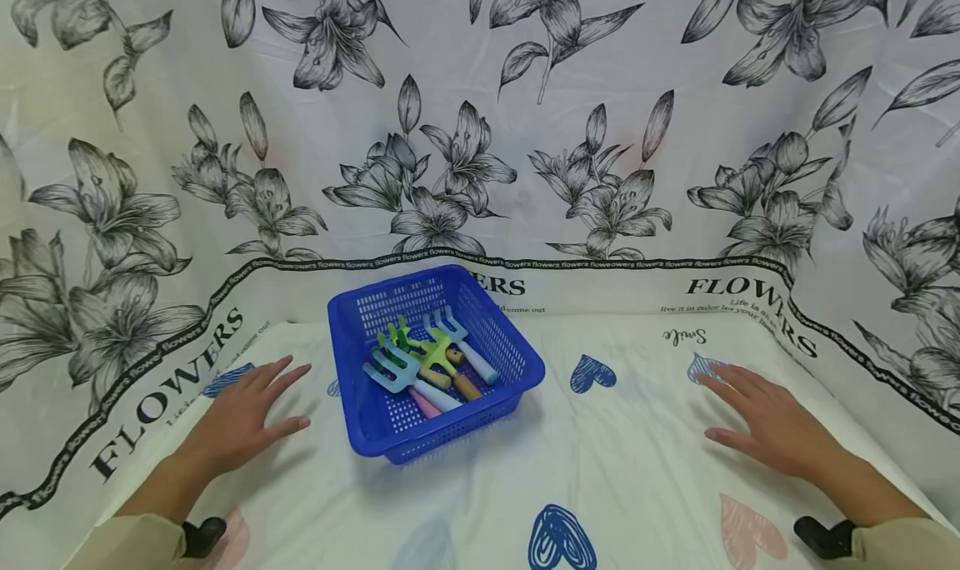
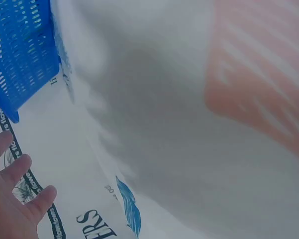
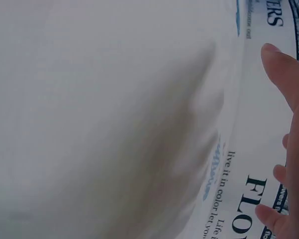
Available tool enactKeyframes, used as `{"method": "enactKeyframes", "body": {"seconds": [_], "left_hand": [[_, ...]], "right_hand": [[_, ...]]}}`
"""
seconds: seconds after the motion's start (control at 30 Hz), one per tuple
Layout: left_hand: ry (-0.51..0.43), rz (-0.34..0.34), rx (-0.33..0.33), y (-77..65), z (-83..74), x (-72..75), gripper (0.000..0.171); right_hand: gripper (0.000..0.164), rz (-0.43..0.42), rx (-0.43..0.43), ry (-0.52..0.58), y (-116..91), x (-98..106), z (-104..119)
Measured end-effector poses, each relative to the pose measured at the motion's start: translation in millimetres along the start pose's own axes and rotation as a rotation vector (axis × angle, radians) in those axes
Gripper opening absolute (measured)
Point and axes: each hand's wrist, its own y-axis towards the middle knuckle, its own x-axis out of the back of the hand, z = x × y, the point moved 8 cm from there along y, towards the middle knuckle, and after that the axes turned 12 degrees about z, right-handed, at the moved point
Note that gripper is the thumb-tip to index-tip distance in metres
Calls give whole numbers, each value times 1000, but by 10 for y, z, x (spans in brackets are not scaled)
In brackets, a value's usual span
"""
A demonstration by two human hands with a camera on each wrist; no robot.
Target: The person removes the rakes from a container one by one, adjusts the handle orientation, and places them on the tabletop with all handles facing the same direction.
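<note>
A blue plastic basket (image 1: 457, 424) with perforated walls stands on the cloth-covered surface, left of centre. Inside it lie several small garden hand tools: a light blue fork (image 1: 401, 372), another light blue fork (image 1: 467, 345) to the right, and a yellow-green fork (image 1: 437, 353) with a wooden handle. A pink handle (image 1: 424, 402) pokes out beneath them. My left hand (image 1: 243, 416) hovers left of the basket, fingers spread and holding nothing. Far to the right, my right hand (image 1: 772, 424) is likewise spread above the cloth with nothing in it.
White cloth (image 1: 637, 470) printed with hearts covers the surface. A flowered curtain (image 1: 600, 137) hangs behind and along both sides, its black lettered band running near the basket's back. In the left wrist view, the basket's wall (image 2: 25, 55) shows at upper left.
</note>
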Motion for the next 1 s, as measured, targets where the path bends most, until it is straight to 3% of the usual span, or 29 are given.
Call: {"method": "enactKeyframes", "body": {"seconds": [0.17, 0.57, 0.83, 1.0], "left_hand": [[-37, -46, -3, 69, -62, 45, 73], [-164, -96, 75, 220, -116, 110, 63], [-380, -88, 137, 293, -169, 125, 59], [-515, -92, 155, 372, -255, 61, 60]], "right_hand": [[80, -10, 16, 2, 104, 7, 52], [76, 14, 24, 28, 318, -13, 221], [75, 2, 29, 71, 488, -13, 334], [71, 18, -75, 203, 560, -42, 323]]}}
